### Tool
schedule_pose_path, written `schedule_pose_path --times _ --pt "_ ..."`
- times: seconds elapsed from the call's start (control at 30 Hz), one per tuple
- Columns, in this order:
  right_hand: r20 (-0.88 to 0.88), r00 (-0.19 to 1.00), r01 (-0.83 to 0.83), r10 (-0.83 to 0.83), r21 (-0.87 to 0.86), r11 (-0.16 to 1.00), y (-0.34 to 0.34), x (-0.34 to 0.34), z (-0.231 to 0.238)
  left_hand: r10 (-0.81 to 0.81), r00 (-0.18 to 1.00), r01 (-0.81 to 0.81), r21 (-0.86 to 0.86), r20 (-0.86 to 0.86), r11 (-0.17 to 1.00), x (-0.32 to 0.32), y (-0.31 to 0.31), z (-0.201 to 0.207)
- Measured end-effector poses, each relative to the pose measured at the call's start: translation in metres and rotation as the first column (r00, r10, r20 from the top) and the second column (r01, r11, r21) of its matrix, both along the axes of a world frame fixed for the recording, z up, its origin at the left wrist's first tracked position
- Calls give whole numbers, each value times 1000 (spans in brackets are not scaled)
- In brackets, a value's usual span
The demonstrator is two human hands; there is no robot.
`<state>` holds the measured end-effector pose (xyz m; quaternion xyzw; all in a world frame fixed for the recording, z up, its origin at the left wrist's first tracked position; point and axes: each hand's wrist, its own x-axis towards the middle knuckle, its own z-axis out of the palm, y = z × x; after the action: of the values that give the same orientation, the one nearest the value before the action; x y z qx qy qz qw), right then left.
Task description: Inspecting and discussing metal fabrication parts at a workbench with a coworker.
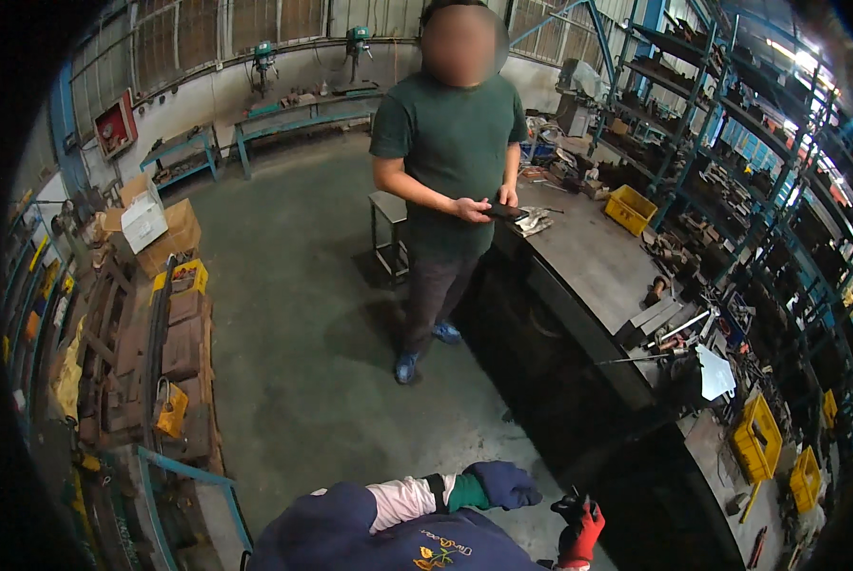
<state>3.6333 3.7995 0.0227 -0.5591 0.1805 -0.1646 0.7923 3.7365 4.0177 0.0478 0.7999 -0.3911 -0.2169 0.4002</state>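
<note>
So, the right hand point(583, 535) is seen in a red glove near the bottom edge, fingers kinda bunched up around or against a small dark piece point(569, 508). Whether it's actually gripped, or just dark coating on the glove, can't be told. The left hand point(509, 484) is pretty much swallowed by navy fabric past a green cuff point(467, 492), so spread or curled can't be told either. The right forearm is mostly cut off by the frame. As for the dark piece: blackish, lumpy, with a thin bit poking up, set against the shadowy side of the desk point(588, 262), too small for its outline to be made out.
</note>
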Motion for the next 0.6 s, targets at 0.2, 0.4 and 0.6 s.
schedule_pose_path --times 0.2,0.4,0.6 --pt "1 1000 2 -2 37 999 -2 2 -6 4 1000 -4 -84 4 996 0 -1 -11" --pt "21 1000 5 -4 -55 998 -11 0 -20 -54 989 44 -75 -138 996 1 0 2" --pt "17 1000 -8 9 -41 999 2 2 -3 -68 991 54 -116 -119 992 0 -3 -12"
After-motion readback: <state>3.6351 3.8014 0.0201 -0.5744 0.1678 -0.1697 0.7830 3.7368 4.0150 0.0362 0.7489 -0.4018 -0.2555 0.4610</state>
